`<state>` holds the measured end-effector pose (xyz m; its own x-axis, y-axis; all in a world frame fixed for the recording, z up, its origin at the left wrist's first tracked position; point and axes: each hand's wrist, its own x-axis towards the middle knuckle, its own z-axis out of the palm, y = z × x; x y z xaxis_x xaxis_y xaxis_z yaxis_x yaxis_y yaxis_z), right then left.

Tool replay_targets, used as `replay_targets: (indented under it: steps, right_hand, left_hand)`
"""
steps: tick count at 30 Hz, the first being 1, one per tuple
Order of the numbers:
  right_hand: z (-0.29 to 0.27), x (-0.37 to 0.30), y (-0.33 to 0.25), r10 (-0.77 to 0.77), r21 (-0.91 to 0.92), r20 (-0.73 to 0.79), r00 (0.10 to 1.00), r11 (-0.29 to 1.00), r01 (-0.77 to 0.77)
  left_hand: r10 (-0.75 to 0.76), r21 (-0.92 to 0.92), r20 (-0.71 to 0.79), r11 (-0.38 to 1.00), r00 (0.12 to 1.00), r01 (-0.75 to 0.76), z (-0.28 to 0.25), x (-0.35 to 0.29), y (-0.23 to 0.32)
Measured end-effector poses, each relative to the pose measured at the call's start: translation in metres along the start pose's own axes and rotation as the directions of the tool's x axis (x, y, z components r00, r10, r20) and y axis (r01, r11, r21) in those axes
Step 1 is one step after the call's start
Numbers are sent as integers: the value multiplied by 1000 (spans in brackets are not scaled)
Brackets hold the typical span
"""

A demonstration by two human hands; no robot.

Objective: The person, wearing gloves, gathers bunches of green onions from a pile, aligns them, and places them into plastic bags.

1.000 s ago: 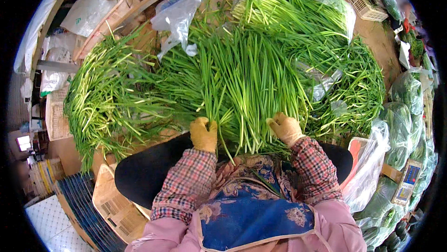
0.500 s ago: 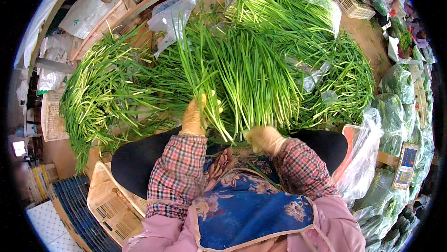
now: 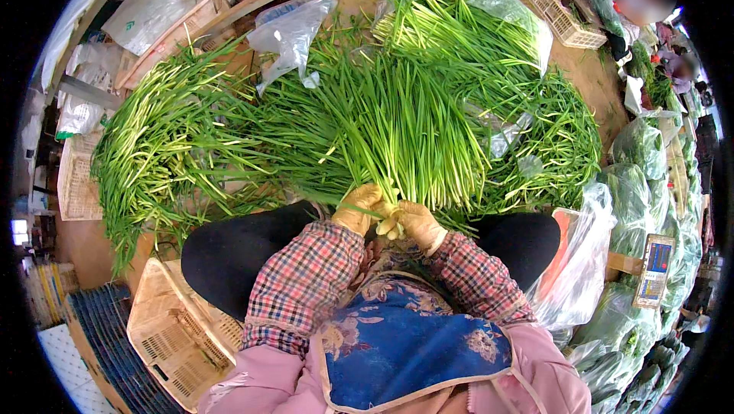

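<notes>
In yellowish gloves, my two hands meet at the pale stem ends of garlic chives, just in front of my lap. My left hand (image 3: 358,209) is closed round some stem ends, and a green blade lies across its fingers. Right against it, my right hand (image 3: 419,226) is closed on the same ends, which poke out between the two gloves. Beyond the hands a thick layer of chives (image 3: 417,131) fans away with its leaf tips pointing far. What each finger pinches is partly hidden.
A loose heap of chives (image 3: 160,146) lies left, and a bundle (image 3: 459,28) under clear plastic lies at the back. A plastic bag (image 3: 289,35) rests between them. Crates stand at lower left (image 3: 172,337) and far right (image 3: 566,20). Bagged greens (image 3: 634,200) line the right.
My left hand has moved right and down, and the upright chives it held have come down toward the others. My right hand has shifted left, so both hands now touch at the stem ends.
</notes>
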<state>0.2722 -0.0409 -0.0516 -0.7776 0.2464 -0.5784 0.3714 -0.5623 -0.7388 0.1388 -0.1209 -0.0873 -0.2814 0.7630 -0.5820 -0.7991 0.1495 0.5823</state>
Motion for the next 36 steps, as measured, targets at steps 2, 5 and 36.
replay_targets:
  steps: [2,5,36]
  right_hand:
    - [-1,10,17,-97,93,-7,995,991,97]
    - [-7,10,18,-87,42,2,996,995,87]
    - [-37,8,5,-515,-374,-134,847,817,438]
  left_hand:
    - [59,39,148,997,987,-65,-28,15,-17]
    - [-32,237,-19,971,999,35,7,1,-3]
    - [38,340,-313,937,949,74,10,12,1]
